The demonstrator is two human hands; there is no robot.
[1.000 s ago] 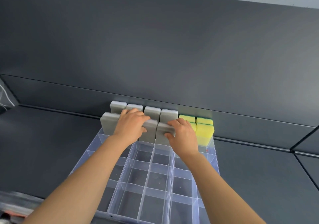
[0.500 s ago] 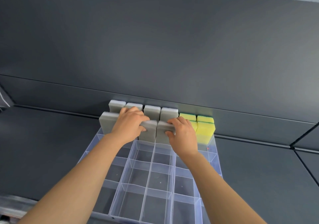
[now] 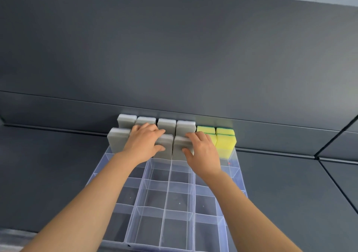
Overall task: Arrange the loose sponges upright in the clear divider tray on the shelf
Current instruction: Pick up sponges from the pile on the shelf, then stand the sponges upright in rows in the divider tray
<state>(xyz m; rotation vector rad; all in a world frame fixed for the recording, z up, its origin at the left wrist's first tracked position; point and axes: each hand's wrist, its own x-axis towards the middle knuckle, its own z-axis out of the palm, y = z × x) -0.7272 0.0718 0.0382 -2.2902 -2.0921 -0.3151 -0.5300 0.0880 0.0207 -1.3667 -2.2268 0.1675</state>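
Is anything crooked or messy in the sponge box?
Nothing stands out. The grey sponges and yellow sponges stand upright in two neat rows at the far end of the tray. The left hand and right hand each hold a grey sponge there.

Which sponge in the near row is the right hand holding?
The right hand pinches the rightmost grey sponge, the one directly beside the yellow sponges; the left hand grips the neighbouring grey sponge on its left.

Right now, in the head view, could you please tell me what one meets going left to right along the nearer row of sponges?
Leftmost grey sponge → left hand → middle grey sponge → gripped grey sponge → right hand, which grips it → end yellow sponge.
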